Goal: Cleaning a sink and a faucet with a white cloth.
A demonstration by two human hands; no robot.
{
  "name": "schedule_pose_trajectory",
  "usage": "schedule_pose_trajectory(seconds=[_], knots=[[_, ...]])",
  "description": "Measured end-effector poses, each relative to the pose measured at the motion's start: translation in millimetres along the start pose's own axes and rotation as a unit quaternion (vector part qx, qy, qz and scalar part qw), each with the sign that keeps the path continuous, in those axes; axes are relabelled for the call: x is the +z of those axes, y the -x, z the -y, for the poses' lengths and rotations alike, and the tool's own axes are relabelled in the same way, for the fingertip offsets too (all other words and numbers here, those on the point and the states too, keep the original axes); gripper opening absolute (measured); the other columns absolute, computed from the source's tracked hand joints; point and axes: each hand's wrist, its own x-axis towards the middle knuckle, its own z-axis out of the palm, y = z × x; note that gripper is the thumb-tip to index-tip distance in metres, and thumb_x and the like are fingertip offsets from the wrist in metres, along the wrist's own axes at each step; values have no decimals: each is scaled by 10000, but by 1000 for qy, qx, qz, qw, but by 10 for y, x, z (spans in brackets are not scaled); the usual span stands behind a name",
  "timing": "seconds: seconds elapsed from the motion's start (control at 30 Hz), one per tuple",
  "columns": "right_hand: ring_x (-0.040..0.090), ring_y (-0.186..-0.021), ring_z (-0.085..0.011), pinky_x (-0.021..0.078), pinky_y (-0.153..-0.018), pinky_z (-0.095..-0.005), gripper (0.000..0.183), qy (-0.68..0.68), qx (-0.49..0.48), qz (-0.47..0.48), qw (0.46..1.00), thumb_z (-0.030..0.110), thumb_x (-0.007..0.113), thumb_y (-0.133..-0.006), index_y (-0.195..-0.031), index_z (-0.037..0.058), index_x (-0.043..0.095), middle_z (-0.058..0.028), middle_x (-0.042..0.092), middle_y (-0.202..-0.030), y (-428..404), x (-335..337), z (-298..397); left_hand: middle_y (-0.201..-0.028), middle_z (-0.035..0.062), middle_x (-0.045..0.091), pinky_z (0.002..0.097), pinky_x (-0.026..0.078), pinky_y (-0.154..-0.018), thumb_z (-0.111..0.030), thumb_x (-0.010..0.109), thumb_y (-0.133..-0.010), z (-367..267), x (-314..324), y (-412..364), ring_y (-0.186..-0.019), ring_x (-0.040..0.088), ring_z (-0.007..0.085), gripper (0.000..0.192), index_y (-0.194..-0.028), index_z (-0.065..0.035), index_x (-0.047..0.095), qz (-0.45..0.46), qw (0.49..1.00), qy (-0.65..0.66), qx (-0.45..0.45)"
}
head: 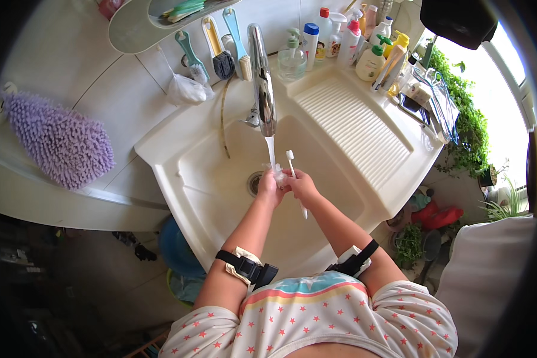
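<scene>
Water runs from the chrome faucet (264, 85) onto a small, clear, wet object (278, 174) whose exact kind I cannot tell. My left hand (270, 185) grips this object from the left, over the laundry sink (313, 237). On its right side, my right hand (302, 185) touches the object with the fingertips and also holds a white toothbrush (305, 212), its bristle head pointing up toward the faucet. Both hands are close together, just right of the metal drain (254, 183), and partly hide the clear object.
A ribbed washboard (353, 129) is moulded into the sink's right side. Pump bottles, including a clear one (291, 58), crowd the back ledge. Brushes (223, 62) and a white bag (188, 89) hang behind; a purple chenille cloth (62, 138) hangs left. A blue basin (179, 246) sits below.
</scene>
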Motion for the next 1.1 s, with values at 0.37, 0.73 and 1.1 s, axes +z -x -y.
schedule_pose_trajectory(seconds=[0.37, 0.73, 1.1], knots=[[586, -629, -96, 309, -406, -199, 241, -103, 99, 80, 986, 104, 484, -817, -1049, 56, 526, -36, 607, -874, 143, -65, 77, -909, 112, 527, 317, 495, -601, -190, 449, -900, 146, 8, -48, -738, 581, 211, 328, -1187, -56, 367, -45, 986, -60, 146], [472, -523, -118, 369, -417, -242, 164, -104, 79, -56, 990, 142, 505, -820, -931, 21, 518, -51, 522, -726, -79, -114, -3, -534, -20, 416, 222, 242, -322, -277, 473, -887, 51, 193, 123, -386, 371, 68, 225, -790, -76, 500, -137, 972, -169, 88], [393, -440, -147, 336, -408, -284, 167, -295, 162, -3, 942, 125, 372, -890, -999, 16, 434, -30, 411, -599, -534, 408, 31, -714, 72, 539, 259, 455, -478, -291, 381, -920, -103, -66, 260, -551, 546, 148, 291, -883, -25, 493, -215, 955, -117, 167]])
